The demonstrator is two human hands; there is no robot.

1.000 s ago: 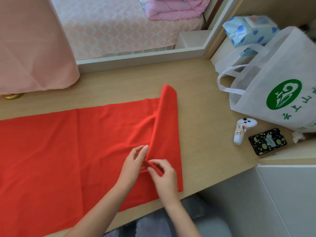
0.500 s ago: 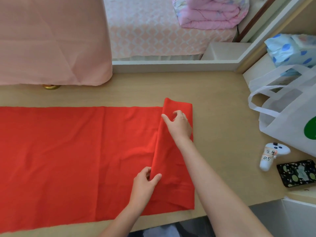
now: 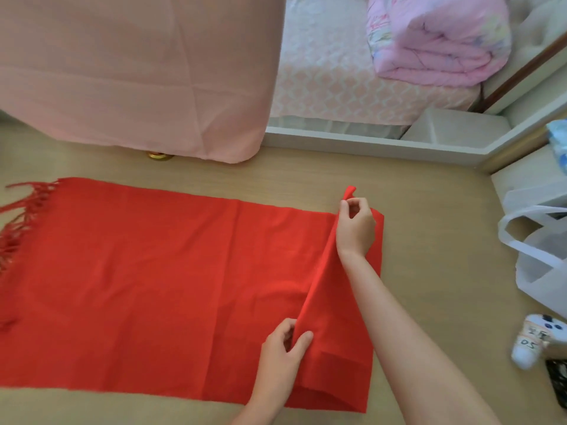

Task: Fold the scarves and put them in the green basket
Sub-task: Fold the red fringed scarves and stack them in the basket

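Both hands pinch the red scarf's (image 3: 171, 271) raised fold, left hand (image 3: 283, 348) nearer, right hand (image 3: 356, 228) beyond it.

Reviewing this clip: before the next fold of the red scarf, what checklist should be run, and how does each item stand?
1. Left hand pinches the fold's near end: ok.
2. Right hand pinches the fold's far corner: ok.
3. Red scarf lies flat on the wooden surface: ok.
4. Fringe lies straight: not ok, strands splayed.
5. White bag and controller apart from the scarf: ok.
6. Green basket ready: cannot tell, not in view.
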